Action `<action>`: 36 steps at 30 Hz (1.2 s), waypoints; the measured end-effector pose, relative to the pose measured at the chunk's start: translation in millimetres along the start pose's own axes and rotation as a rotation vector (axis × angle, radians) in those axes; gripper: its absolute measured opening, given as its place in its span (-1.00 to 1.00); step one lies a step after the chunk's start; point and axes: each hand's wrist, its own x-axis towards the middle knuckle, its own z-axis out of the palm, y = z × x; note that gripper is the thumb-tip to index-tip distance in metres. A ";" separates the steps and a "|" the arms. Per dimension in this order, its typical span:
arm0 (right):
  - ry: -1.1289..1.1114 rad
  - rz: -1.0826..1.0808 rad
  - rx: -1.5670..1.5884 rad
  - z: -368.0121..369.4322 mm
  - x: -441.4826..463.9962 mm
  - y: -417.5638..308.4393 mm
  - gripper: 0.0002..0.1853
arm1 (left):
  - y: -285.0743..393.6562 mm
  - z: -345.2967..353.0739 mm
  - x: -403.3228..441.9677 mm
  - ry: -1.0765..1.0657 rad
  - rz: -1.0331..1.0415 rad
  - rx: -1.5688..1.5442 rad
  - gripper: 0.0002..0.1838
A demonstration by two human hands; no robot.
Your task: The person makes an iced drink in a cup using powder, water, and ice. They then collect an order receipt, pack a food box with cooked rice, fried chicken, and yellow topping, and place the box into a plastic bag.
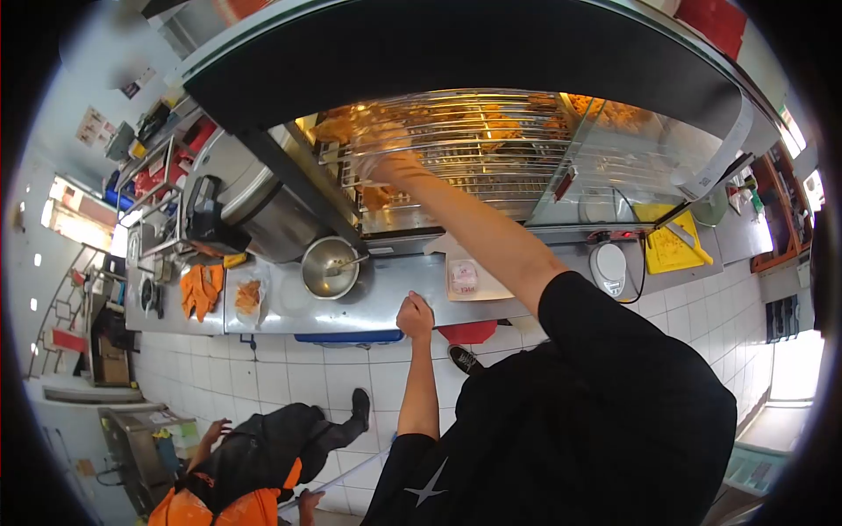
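Food near the right hand looks golden-orange.

Right arm out at long reach from where I'm standing, angled forward and across toward the person's left. Elbow close to straight, forearm bare. Right hand at the far end is a blur: can't make out the fingers, can't call the grip. Left arm sits lower and nearer the torso, bare forearm pointing forward, wrist roughly in line. Left hand balled into a fist, fingers folded in, sharp enough to read. Hands well apart, right one farther out than the left.
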 end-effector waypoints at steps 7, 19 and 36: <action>0.143 0.127 -0.130 5.4 -37.1 64.4 -0.65 | -3.9 3.5 -0.1 0.043 0.003 0.014 -0.51; 0.162 0.160 -0.347 -12.8 -67.1 95.8 -0.69 | 4.7 -1.3 0.8 0.032 -0.025 0.020 -0.49; 0.457 0.526 -0.137 -8.8 -112.5 101.0 -0.08 | 5.5 -2.5 1.3 0.023 -0.036 0.041 -0.50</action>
